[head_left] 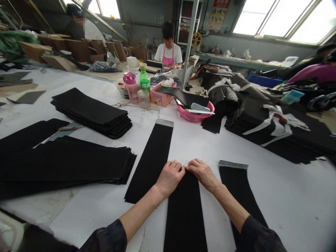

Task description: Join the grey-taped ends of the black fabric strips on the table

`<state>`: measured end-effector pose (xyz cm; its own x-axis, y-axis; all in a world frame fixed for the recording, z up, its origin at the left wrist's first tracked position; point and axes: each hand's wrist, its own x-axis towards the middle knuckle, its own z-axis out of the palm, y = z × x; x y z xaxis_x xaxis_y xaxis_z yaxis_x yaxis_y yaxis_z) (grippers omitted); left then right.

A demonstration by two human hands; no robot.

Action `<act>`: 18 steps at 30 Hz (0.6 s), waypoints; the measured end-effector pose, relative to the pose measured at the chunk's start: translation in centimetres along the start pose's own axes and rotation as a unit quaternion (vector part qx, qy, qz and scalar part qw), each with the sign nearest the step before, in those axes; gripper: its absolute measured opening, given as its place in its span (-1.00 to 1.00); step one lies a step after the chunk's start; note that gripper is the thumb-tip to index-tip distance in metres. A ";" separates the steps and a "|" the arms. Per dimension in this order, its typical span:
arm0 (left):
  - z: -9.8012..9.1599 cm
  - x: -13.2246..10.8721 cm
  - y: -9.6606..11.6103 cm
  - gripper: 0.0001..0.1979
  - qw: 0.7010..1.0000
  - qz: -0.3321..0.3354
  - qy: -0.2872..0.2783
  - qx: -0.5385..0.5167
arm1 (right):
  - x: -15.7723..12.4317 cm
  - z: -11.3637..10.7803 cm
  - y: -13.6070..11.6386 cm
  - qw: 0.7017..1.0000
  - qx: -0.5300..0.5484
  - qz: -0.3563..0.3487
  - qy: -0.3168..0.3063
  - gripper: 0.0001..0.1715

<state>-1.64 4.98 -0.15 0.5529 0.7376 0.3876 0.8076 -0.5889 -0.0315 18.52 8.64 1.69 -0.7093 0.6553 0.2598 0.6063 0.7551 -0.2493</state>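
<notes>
A long black strip [185, 213] of sheet material lies straight in front of me on the white tabletop. At its far end my left hand [170, 176] and my right hand [203, 173] meet, fingers closed on the edge and nearly touching each other. Left of them lies a second black strip [152, 157] with a grey band across its far end. Another black strip [243, 189], also grey-banded at the far end, curves toward me on the right. My fingers hide the far edge of the middle strip.
Stacks of black pieces [91, 110] lie on the left, with more in the nearer stack [86, 157]. A pink basin [193, 116], a green bottle [144, 78] and a pink box [160, 96] stand farther back. Tied black bundles [275, 133] sit right. Across the table a person [168, 52] sits.
</notes>
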 end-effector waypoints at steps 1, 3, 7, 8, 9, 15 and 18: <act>0.0 0.0 0.0 -0.75 1.000 0.001 -0.001 0.001 | 0.0 -0.1 0.0 1.000 -0.003 0.000 -0.003 -0.80; -0.1 0.1 0.1 -0.74 1.000 0.002 -0.005 0.002 | -0.1 -0.2 0.1 1.000 -0.005 -0.001 -0.010 -0.80; -0.1 0.1 0.1 -0.73 1.000 0.002 -0.014 -0.001 | -0.4 -0.5 0.4 1.000 -0.001 0.001 -0.016 -0.80; -0.2 0.1 0.1 -0.72 1.000 0.003 -0.016 -0.001 | -0.5 -0.5 0.5 1.000 0.000 0.001 -0.015 -0.79; -0.2 0.1 0.1 -0.71 1.000 0.004 -0.017 -0.001 | -0.6 -0.5 0.6 1.000 0.001 0.000 -0.014 -0.79; -0.4 0.1 0.3 -0.67 1.000 0.002 -0.025 0.008 | -0.9 -0.6 0.9 1.000 0.007 0.003 -0.029 -0.81; -0.3 0.1 0.3 -0.66 1.000 0.001 -0.030 0.008 | -1.1 -0.7 1.2 0.999 0.006 0.004 -0.033 -0.80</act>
<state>-1.39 4.78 0.16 0.5662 0.7546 0.3318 0.8088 -0.5862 -0.0469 20.26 8.81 1.80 -0.7269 0.6580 0.1968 0.6073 0.7496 -0.2631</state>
